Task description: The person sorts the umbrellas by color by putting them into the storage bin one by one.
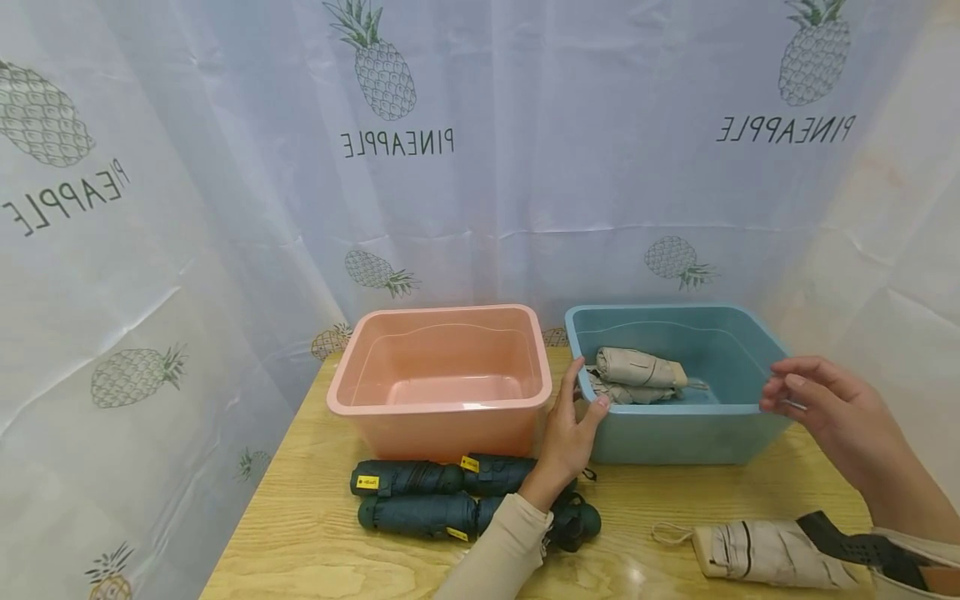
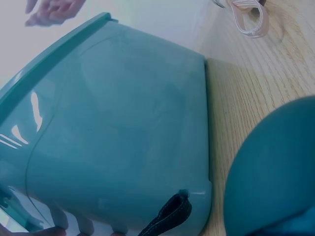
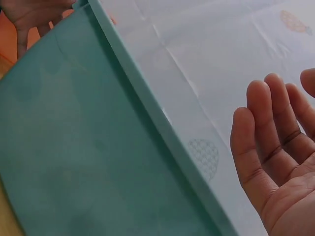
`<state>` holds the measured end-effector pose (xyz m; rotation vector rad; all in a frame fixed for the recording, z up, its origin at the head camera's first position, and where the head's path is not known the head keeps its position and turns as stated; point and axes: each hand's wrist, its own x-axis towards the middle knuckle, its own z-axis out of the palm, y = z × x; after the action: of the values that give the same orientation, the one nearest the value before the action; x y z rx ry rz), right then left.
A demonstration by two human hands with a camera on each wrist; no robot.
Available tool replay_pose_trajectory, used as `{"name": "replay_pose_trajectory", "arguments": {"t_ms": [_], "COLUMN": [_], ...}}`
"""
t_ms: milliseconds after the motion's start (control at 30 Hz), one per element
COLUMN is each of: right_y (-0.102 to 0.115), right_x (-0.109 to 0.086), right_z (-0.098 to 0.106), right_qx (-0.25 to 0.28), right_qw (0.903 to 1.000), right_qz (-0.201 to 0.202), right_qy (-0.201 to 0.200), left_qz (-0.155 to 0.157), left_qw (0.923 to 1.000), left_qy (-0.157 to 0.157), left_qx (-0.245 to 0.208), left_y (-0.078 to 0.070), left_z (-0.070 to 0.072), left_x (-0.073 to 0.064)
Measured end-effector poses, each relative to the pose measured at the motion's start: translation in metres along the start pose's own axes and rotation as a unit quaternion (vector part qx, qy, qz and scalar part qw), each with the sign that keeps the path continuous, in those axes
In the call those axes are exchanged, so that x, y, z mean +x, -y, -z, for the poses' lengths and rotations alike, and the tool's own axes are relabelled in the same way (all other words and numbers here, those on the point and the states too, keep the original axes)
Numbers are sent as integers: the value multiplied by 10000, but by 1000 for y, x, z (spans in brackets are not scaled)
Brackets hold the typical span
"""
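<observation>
The blue bin (image 1: 675, 437) stands at the right, with rolled beige umbrellas (image 1: 637, 368) inside at its left end. At its front left corner is my left hand (image 1: 567, 435), thumb by the front rim and extended fingers along the left side. My right hand (image 1: 840, 408) is beside the bin's right rim; the right wrist view shows its fingers (image 3: 283, 123) loosely bent, with nothing in the palm. Dark green folded umbrellas (image 1: 416, 515) lie in two rows below my left forearm, partly hidden by it. Another beige umbrella (image 1: 772, 552) lies near my right forearm.
A pink bin (image 1: 442, 433) stands just left of the blue one, behind the dark umbrellas. Both bins rest on a wooden table (image 1: 300, 517). A pineapple-print curtain (image 1: 510, 183) hangs behind and along the sides.
</observation>
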<state>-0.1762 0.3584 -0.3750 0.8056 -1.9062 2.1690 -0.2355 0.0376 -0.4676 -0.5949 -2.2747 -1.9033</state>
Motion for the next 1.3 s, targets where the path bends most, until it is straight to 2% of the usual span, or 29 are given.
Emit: {"name": "replay_pose_trajectory", "arguments": {"t_ms": [67,167,267,367,433,467,533,567,600,700,767,900,1033,1233,1300], "right_y": [-3,-8,-15,-21,-25,-27,-29,-30,-31,-33,-34,-38,-41,-44,-46], "right_x": [-12,-31,-49,-65,-74,-77,-83,-84,-86,-87,-88,-92,-96,-104,-108], "right_z": [3,7,14,21,25,27,29,29,30,33,35,37,39,44,45], "right_qx": [76,-31,-406,-944,-1628,-1983,-2711,-3072,-3315,-3641,-3733,-3937,-4143,-4275,-4167], "right_qw": [9999,9991,9965,9886,9732,9615,9300,9098,8937,8578,8429,8221,8062,7968,7981], "right_qz": [45,-58,-346,-887,-1418,-1737,-2390,-2731,-2992,-3627,-3872,-4086,-4184,-4200,-4267], "right_qy": [-82,-413,-648,-763,-790,-779,-670,-575,-442,-95,129,462,582,771,854], "left_qz": [-8,21,85,101,88,74,64,63,51,41,14,-23,5,31,32], "left_qw": [10000,10000,9999,9999,9999,9999,9999,9999,9999,10000,9999,9999,9999,9999,9999], "left_qy": [-4,-15,-73,-124,-141,-136,-112,-101,-99,-85,-100,-119,-120,-128,-129], "left_qx": [4,-17,-9,18,4,-2,-24,-29,-26,-16,12,49,40,0,0], "left_y": [0,1,2,3,3,3,2,2,1,1,0,-1,0,1,1], "left_z": [0,-1,-1,-2,-2,-2,-1,-1,-1,0,0,0,0,0,0], "left_x": [0,-1,-2,-3,-2,-2,-1,-1,-1,-2,-2,-1,-1,0,0]}}
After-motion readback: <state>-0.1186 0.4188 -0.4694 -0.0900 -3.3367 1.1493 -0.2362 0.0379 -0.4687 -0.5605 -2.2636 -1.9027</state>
